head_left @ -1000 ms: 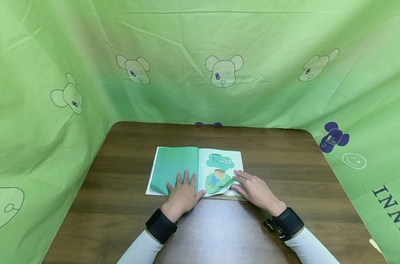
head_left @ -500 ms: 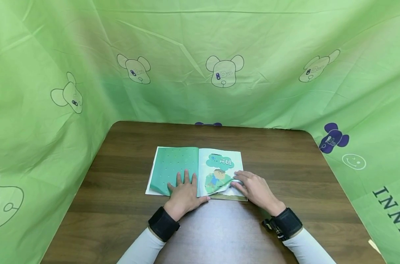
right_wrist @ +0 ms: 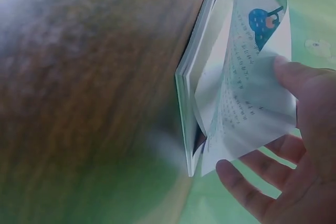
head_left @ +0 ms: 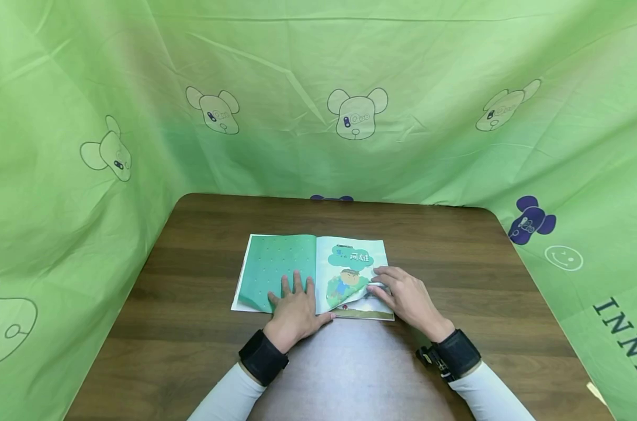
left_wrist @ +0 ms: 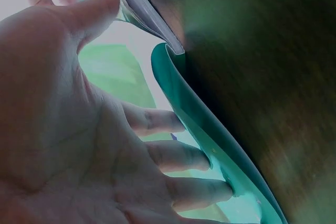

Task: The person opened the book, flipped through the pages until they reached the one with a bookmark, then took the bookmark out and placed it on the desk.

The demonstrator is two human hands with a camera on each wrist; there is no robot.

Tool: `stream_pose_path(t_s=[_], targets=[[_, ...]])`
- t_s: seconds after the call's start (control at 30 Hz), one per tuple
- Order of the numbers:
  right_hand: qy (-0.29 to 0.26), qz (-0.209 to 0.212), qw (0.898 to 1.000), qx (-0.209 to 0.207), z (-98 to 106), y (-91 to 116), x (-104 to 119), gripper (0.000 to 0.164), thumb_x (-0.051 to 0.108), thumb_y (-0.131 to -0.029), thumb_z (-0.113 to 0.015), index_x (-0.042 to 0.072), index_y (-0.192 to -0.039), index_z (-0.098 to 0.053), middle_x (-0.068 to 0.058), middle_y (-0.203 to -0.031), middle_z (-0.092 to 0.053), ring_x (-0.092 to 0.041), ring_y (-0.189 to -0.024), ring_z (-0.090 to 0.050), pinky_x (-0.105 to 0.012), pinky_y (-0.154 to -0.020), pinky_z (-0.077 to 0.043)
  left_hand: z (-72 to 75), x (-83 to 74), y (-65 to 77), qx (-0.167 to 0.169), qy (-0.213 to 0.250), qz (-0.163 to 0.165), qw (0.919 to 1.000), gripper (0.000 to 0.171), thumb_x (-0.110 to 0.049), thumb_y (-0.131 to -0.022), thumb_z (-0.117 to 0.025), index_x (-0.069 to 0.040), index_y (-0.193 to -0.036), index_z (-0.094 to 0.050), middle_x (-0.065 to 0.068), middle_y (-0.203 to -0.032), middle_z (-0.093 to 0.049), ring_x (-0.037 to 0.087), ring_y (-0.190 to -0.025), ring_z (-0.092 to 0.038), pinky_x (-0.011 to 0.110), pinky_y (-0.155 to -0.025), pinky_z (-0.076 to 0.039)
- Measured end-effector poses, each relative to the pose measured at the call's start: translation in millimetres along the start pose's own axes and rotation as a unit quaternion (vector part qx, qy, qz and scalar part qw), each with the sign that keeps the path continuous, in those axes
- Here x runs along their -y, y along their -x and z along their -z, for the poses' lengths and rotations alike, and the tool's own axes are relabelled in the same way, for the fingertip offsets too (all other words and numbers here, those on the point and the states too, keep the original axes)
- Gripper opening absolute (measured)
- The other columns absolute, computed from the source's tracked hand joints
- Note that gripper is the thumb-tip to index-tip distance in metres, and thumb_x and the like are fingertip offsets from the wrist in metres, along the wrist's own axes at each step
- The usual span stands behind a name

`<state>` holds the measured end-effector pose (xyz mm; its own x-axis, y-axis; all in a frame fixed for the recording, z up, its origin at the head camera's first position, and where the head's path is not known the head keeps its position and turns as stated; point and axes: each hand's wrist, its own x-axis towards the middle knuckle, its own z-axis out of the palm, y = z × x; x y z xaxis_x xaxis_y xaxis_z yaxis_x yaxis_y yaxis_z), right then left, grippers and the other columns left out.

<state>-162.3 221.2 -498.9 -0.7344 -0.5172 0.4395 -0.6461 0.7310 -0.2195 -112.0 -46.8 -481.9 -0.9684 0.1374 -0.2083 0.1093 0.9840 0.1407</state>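
An open picture book lies on the table, a dotted green page at its left and an illustrated white page at its right. My left hand rests on the green page with fingers spread, its thumb near the spine at the lower edge. At the right side, my right hand pinches the lifted lower corner of the white page between thumb and fingers. In the right wrist view that lifted page bends up, showing printed text on its underside, and more pages lie beneath.
A brown wood-grain table carries the book near its middle. Green cloth with mouse-like drawings hangs behind and along both sides. Black bands sit on both wrists.
The white page's lower right corner has lifted a little more, baring more of the page below. The left hand has shifted slightly right, its thumb now just below the spine.
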Motion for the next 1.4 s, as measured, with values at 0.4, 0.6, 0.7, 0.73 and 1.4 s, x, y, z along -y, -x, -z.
stream_pose_path(t_s=[0.4,0.6,0.7,0.73,1.4], targets=[[-0.007,0.018,0.999,-0.038,6,-7,3,0.031,0.037,-0.086,-0.071,0.009,-0.097,-0.076,-0.012,-0.119,-0.069,-0.026,-0.110,-0.062,-0.046,-0.080,-0.056,-4.3,-2.5,-0.7,-0.015,-0.003,0.002,0.9999,0.090,-0.069,-0.088,-0.047,-0.006,-0.152,-0.038,0.029,-0.156,-0.029,0.054,-0.139,-0.027,0.075,-0.093,-0.035],[-0.003,0.004,0.998,-0.055,13,-10,3,0.038,0.038,-0.085,-0.071,0.008,-0.108,-0.074,-0.013,-0.126,-0.065,-0.027,-0.115,-0.059,-0.047,-0.080,-0.055,-3.9,-3.9,-0.7,-0.018,-0.001,0.003,0.9998,0.084,-0.062,-0.092,-0.047,-0.005,-0.152,-0.037,0.029,-0.156,-0.028,0.054,-0.139,-0.026,0.075,-0.094,-0.034],[-0.002,-0.021,0.998,-0.057,17,-9,2,0.046,0.039,-0.088,-0.068,0.007,-0.122,-0.069,-0.012,-0.133,-0.061,-0.027,-0.120,-0.056,-0.048,-0.082,-0.054,-3.1,-4.1,-0.2,-0.019,-0.002,0.003,0.9998,0.081,-0.059,-0.093,-0.048,-0.004,-0.151,-0.038,0.029,-0.156,-0.029,0.055,-0.138,-0.026,0.075,-0.093,-0.035],[-0.004,-0.030,0.998,-0.058,18,-9,1,0.049,0.038,-0.090,-0.066,0.007,-0.127,-0.066,-0.012,-0.136,-0.060,-0.027,-0.122,-0.055,-0.049,-0.085,-0.053,-2.7,-4.0,-0.1,-0.018,-0.002,0.003,0.9998,0.080,-0.058,-0.093,-0.048,-0.004,-0.151,-0.038,0.029,-0.156,-0.029,0.055,-0.138,-0.026,0.075,-0.093,-0.035],[-0.005,-0.030,0.996,0.081,10,1,-2,0.070,0.050,-0.090,-0.061,0.002,-0.140,-0.054,-0.020,-0.146,-0.049,-0.036,-0.134,-0.044,-0.058,-0.100,-0.042,-0.7,2.4,-7.9,-0.106,0.099,0.040,0.9886,0.066,-0.048,-0.096,-0.049,0.003,-0.136,-0.046,0.025,-0.138,-0.052,0.048,-0.124,-0.049,0.070,-0.084,-0.044]])
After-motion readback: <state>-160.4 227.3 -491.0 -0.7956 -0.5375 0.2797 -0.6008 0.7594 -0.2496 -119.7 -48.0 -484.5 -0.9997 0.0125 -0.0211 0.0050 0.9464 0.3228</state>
